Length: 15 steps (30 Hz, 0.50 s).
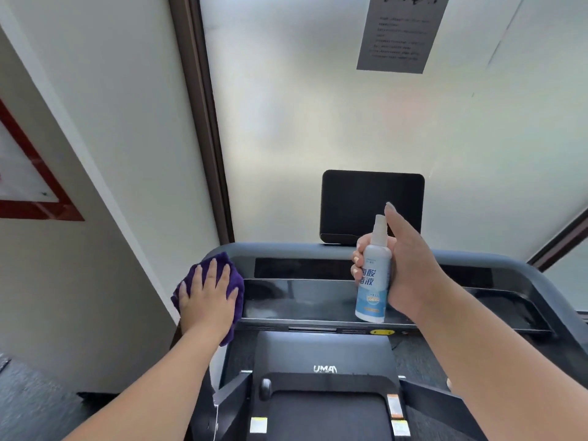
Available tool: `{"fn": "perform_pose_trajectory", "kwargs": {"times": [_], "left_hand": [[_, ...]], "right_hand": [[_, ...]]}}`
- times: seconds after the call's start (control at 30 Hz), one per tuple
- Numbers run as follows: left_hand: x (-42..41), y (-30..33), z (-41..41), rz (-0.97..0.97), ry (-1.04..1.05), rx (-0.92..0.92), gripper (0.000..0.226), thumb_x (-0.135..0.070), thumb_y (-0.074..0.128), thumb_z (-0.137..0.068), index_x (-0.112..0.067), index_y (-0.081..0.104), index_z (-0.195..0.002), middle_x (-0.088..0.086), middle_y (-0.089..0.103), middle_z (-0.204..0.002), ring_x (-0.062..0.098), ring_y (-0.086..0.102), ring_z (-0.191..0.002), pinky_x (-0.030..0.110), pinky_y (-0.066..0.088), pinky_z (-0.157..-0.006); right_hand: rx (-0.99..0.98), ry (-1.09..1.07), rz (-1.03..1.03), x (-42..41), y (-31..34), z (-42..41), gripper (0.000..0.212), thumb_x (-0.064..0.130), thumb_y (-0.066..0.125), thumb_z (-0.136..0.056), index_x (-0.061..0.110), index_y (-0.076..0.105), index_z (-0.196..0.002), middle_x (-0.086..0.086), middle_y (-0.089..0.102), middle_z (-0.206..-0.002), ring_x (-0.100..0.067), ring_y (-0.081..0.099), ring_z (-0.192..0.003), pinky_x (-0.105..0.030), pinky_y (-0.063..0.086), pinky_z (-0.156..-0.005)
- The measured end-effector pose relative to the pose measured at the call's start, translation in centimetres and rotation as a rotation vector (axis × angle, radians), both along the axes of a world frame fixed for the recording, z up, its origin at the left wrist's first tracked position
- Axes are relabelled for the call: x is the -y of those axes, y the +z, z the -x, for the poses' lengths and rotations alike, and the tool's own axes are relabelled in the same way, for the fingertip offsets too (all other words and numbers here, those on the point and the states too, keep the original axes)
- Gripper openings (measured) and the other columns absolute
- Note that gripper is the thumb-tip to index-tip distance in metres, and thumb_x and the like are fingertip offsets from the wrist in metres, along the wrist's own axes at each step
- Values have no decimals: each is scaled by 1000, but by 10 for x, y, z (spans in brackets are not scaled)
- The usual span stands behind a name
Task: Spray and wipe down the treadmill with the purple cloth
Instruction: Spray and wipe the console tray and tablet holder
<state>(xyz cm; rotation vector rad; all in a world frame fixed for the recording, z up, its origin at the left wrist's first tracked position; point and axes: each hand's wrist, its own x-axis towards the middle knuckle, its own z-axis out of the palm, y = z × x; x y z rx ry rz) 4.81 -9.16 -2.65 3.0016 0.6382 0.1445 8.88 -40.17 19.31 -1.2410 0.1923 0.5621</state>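
I'm pressing my left hand (206, 297) flat, fingers straight, on the purple cloth (222, 275) at the treadmill console's (318, 300) left corner, ready to wipe. My right hand (404, 275) is gripping the spray bottle (374, 281) upright over the console's middle, pointer finger lifted off the nozzle, prob to pump.

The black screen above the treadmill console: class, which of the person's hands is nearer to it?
Right. The right hand, holding the spray bottle, is raised just below the black screen; the left hand presses the purple cloth on the console's far left corner.
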Motion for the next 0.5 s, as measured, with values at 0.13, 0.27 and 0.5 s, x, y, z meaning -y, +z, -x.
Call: {"fn": "perform_pose_trajectory", "kwargs": {"times": [0.13,0.27,0.5], "left_hand": [[3,-8,-12,-167,-175,-2,56,-42,19,-109,-29,26,-163,-4,22,-170,25,20,-156,50,12,-123],[3,-15,-24,-183,-207,2,55,-38,25,-109,-22,38,-159,1,35,-165,27,32,-152,51,16,-121],[10,-17,-23,-118,-247,-54,69,-43,16,-101,-8,46,-153,6,49,-156,24,50,-141,42,21,-116]], "right_hand": [[9,-61,-14,-2,-1,-9,72,74,50,-93,7,56,-67,-13,55,-65,-25,52,-57,-30,49,-59],[12,-101,-28,-5,-1,-15,72,74,50,-93,7,56,-68,-13,54,-66,-24,52,-57,-31,49,-60],[30,-169,-62,2,0,-21,70,72,49,-94,8,55,-67,-13,55,-67,-25,52,-56,-33,46,-65]]}}
